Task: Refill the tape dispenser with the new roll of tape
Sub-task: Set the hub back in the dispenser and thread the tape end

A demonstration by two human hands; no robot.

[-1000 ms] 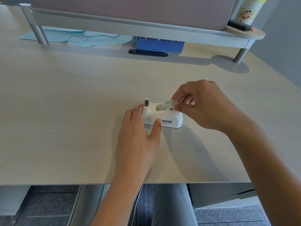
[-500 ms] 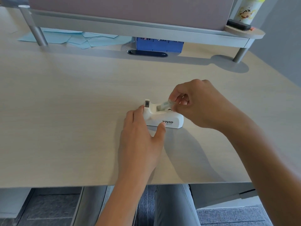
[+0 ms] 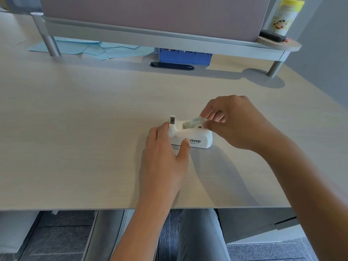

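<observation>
Left hand [image 3: 165,157] palm down, fingers together and reaching forward, thumb spread to the right, so the hand braces the near left end of the tape dispenser [image 3: 190,135] between fingertips and thumb. Left forearm bare, rising from the bottom edge and angled slightly right. Right hand [image 3: 235,123] raised above the dispenser's far right end, wrist bent, knuckles up, fingers curled down and leftward. Thumb and index finger pinched on the roll of tape [image 3: 194,122], partly sunk in the well. Right forearm bare, slanting in from the lower right corner.
</observation>
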